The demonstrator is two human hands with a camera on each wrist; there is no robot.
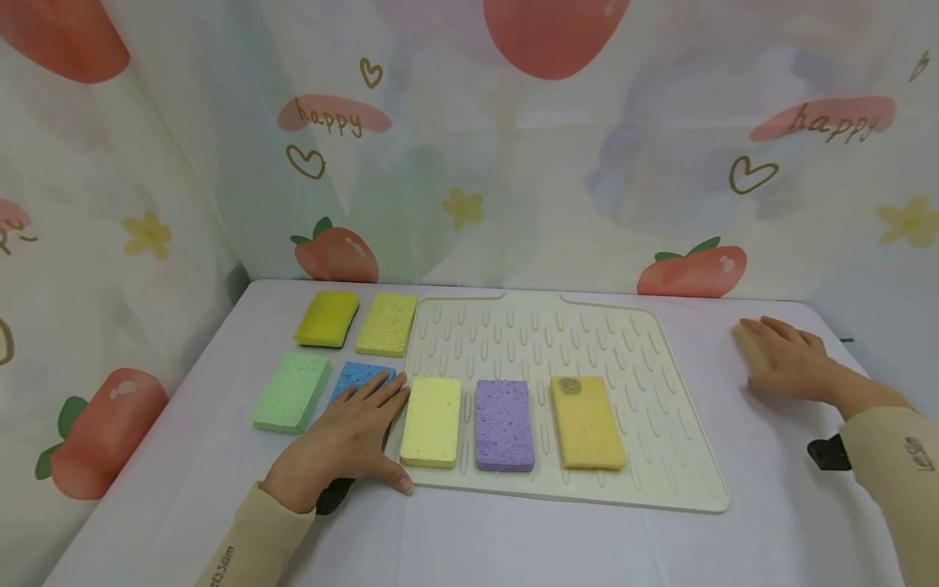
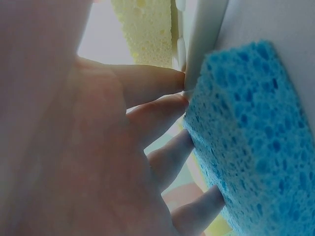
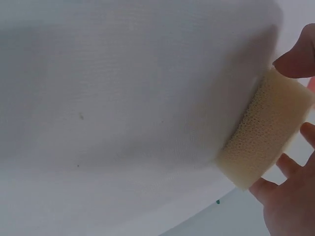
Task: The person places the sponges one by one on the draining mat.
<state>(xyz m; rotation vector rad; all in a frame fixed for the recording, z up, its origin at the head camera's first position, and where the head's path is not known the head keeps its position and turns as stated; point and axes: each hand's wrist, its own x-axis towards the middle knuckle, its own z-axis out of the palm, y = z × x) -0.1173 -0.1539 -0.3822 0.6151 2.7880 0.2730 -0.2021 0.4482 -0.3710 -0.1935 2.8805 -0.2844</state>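
At the mat's left edge, my left hand (image 1: 345,440) reaches over a blue sponge (image 1: 362,375) with fingers spread and fairly straight. Its fingertips touch or nearly touch the porous blue sponge (image 2: 246,132) in the left wrist view. Part of that sponge is hidden under the hand in the head view. On the right side of the table, my right hand (image 1: 795,363) holds a beige sponge (image 1: 751,350). The right wrist view has the thumb on one side of this beige sponge (image 3: 266,128) and the fingers on the other; it rests on or just above the cloth.
On the cream drying mat (image 1: 689,456) lie a pale yellow sponge (image 1: 431,422), a purple sponge (image 1: 504,425) and an orange-yellow sponge (image 1: 590,428). Left of it are a green sponge (image 1: 292,393), a bright yellow sponge (image 1: 327,319) and another yellow sponge (image 1: 387,324). Patterned cloth walls enclose the table.
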